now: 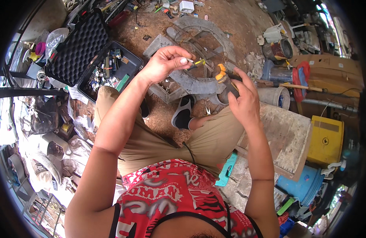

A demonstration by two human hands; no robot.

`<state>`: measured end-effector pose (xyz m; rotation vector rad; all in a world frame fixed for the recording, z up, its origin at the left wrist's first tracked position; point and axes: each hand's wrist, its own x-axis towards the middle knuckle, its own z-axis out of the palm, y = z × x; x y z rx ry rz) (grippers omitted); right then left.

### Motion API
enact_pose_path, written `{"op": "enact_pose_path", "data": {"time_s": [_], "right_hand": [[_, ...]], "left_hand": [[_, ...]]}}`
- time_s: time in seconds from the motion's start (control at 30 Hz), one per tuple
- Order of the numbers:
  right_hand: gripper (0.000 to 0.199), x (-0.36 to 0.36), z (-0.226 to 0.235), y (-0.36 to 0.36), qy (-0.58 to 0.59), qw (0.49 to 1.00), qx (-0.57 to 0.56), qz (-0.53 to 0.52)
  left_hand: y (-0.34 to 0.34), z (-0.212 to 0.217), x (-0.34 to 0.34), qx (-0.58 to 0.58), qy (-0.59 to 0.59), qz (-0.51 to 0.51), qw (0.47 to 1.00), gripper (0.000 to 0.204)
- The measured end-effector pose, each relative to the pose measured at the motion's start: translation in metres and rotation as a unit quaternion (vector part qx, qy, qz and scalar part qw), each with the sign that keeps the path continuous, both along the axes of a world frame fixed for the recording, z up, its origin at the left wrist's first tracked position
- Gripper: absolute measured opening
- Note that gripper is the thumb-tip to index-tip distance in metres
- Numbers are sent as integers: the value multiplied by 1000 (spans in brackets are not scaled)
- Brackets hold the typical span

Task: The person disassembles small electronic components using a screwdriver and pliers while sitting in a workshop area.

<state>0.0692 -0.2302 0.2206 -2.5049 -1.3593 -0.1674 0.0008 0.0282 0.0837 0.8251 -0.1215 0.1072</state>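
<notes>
My left hand [167, 65] is raised in front of me, its thumb and forefinger pinching a small slim yellow-and-black piece [197, 63]. I cannot make out its exact kind. To its right, my right hand [246, 99] has its fingers curved around a stubby dark thing with rounded yellow ends [221, 74]; the palm side hides part of it. A short gap separates the two held things. Below them on the ground lies a grey frame with a round ring [187, 81].
On the left an open black case [132, 63] with a foam-lined lid holds many small parts. At right stand a worn wooden board [278, 139], a yellow box [326, 139] and a blue bucket [300, 184]. Pliers [208, 110] lie near my shoe [183, 112].
</notes>
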Motion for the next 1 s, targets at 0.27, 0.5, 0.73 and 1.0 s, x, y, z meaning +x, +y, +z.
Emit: {"op": "enact_pose_path", "data": {"time_s": [0.27, 0.5, 0.73, 1.0], "right_hand": [[31, -1, -5, 11, -6, 1000, -28, 13], [28, 0, -10, 9, 1, 999, -33, 11], [18, -6, -12, 15, -31, 999, -21, 9], [18, 4, -26, 13, -115, 993, -39, 14]], "left_hand": [[0, 2, -2, 28, 16, 4, 999, 15], [0, 5, -2, 61, 22, 0, 998, 17], [-5, 7, -4, 49, 52, 5, 997, 27], [-38, 22, -8, -55, 122, 70, 989, 42]]}}
